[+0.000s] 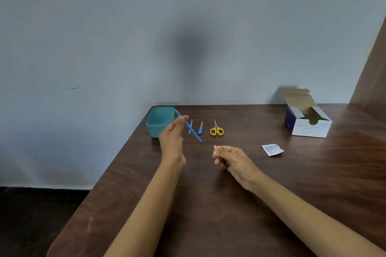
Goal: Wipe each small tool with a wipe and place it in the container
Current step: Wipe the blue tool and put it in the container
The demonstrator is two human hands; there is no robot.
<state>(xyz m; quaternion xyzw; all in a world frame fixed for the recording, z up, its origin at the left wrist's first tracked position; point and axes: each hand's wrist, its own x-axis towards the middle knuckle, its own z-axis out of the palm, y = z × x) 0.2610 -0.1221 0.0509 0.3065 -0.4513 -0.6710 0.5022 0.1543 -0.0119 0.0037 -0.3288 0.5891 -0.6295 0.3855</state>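
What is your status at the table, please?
Left hand holds blue tool beside teal container. Right hand pinches wipe. Scissors, grey tool, blue-handled file lie on table. Nothing blocks the container.

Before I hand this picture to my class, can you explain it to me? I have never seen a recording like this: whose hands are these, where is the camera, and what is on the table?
There is no machine here. A person wears a camera on the head, and it looks down at their own two hands over a brown table. The left hand holds a long blue tool near a teal container. The right hand pinches a small white wipe. On the table lie a grey tool, a blue-handled tool, yellow scissors, a torn sachet and an open box.
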